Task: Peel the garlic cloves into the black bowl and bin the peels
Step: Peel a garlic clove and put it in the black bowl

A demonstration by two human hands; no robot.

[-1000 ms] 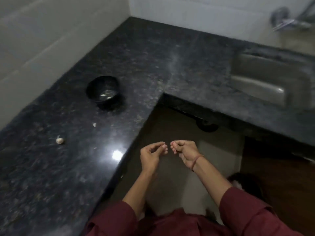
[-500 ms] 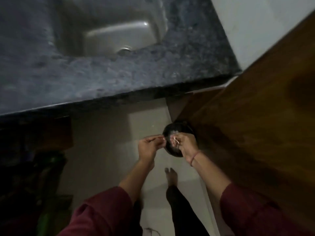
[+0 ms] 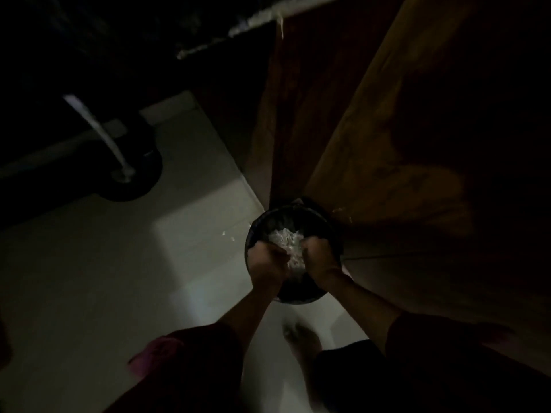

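Bin [image 3: 298,295] of peels [image 3: 285,237] beneath my left hand [image 3: 267,261] and right hand [image 3: 321,257]; fingers [image 3: 281,257] curled, holding what I cannot tell.

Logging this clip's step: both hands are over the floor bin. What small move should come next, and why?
Probably open both hands and brush the fingers off. The left hand and right hand sit curled over the bin, right above the pale peels, so anything they hold should drop inside.

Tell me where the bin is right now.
In the head view, the bin stands on the floor right of centre, beside the wooden panel, under the left hand and right hand.
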